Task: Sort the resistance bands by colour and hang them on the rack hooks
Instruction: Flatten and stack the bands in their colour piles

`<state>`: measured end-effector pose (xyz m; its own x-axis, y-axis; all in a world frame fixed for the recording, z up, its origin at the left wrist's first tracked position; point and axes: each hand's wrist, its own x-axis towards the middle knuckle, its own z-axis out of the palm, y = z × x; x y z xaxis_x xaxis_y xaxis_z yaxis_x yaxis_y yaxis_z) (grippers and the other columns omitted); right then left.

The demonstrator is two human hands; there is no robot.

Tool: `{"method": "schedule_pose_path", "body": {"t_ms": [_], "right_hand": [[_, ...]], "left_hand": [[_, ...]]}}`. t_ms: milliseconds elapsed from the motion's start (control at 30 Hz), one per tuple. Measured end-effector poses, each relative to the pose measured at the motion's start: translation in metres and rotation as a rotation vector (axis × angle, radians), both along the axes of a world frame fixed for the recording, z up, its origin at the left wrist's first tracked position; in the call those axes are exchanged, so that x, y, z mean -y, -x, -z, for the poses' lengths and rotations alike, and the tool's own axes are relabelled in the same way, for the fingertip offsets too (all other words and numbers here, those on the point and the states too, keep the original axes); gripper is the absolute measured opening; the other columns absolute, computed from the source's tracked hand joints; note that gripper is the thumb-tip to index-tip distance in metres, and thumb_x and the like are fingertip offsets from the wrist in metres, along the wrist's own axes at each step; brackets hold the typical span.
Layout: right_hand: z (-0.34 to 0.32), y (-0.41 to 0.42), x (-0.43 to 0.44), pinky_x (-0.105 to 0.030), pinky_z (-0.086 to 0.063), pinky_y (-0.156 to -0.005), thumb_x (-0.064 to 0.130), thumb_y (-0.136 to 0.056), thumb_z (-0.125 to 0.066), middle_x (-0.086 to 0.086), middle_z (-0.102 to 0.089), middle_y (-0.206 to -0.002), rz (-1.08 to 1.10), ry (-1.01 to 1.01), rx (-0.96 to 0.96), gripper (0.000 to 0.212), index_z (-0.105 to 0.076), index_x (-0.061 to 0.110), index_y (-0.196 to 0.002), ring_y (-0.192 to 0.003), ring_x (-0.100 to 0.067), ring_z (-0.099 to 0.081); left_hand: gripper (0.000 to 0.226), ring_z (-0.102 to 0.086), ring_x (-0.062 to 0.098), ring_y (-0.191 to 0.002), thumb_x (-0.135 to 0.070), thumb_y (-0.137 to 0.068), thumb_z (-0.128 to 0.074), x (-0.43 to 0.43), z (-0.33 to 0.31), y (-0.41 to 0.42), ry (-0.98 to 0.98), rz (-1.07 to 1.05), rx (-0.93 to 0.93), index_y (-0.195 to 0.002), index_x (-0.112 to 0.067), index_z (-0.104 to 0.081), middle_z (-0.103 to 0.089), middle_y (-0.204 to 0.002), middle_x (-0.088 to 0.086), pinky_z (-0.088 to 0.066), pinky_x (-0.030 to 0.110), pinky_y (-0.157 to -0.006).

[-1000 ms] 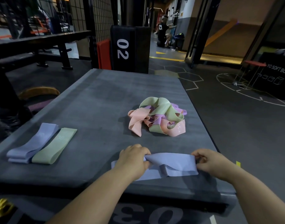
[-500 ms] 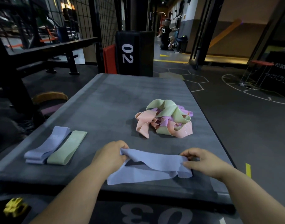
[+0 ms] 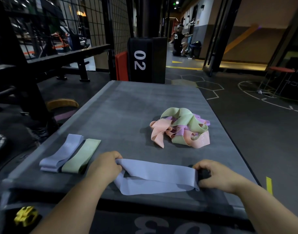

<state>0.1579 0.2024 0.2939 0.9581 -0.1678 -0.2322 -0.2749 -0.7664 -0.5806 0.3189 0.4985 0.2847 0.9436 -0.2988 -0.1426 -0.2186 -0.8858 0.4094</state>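
A blue-lilac resistance band (image 3: 155, 176) lies stretched flat near the front edge of the grey padded box top (image 3: 128, 105). My left hand (image 3: 105, 166) grips its left end and my right hand (image 3: 215, 174) pinches its right end. A tangled pile of pink, green and purple bands (image 3: 180, 127) sits beyond, right of centre. At the left front a folded lilac band (image 3: 62, 154) and a folded green band (image 3: 82, 156) lie side by side. No rack hooks are visible.
A black box marked 02 (image 3: 144, 59) stands behind the far edge with a red pad (image 3: 121, 66) beside it. A dark bench and wire mesh fill the left. A yellow clip (image 3: 26, 216) lies low at the left. A person crouches far back.
Both hands have pulled the blue-lilac band out longer and flatter; my right hand moved right. The view shifted slightly.
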Motion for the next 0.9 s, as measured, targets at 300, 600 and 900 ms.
{"method": "schedule_pose_path", "body": {"t_ms": [300, 600, 900], "right_hand": [[0.005, 0.004, 0.004, -0.028, -0.053, -0.079, -0.003, -0.084, -0.068, -0.008, -0.073, -0.085, 0.224, -0.546, 0.203, 0.006, -0.066, 0.002, -0.087, -0.083, -0.020, -0.066], [0.000, 0.004, 0.008, -0.029, -0.053, -0.071, -0.010, -0.089, -0.056, -0.013, -0.071, -0.083, 0.339, -0.603, 0.313, 0.010, -0.059, -0.002, -0.094, -0.074, -0.018, -0.064], [0.005, 0.008, 0.016, -0.030, -0.051, -0.066, 0.005, -0.089, -0.064, -0.010, -0.071, -0.079, 0.446, -0.329, 0.297, 0.004, -0.063, 0.009, -0.088, -0.067, -0.018, -0.063]], "left_hand": [[0.019, -0.061, 0.017, -0.082, -0.014, -0.083, -0.062, -0.003, -0.003, 0.002, 0.224, -0.012, -0.094, -0.077, -0.031, -0.064, -0.069, -0.087, -0.003, -0.041, 0.023, -0.064], [0.021, -0.049, 0.007, -0.057, -0.007, -0.085, -0.059, 0.007, -0.001, 0.008, 0.518, 0.017, -0.389, -0.089, -0.022, -0.073, -0.061, -0.058, -0.013, -0.038, 0.017, -0.051], [0.027, -0.053, 0.015, -0.075, -0.005, -0.098, -0.044, 0.012, -0.001, 0.011, 0.800, -0.010, -0.598, -0.102, -0.019, -0.066, -0.065, -0.089, 0.004, -0.045, 0.021, -0.064]]}}
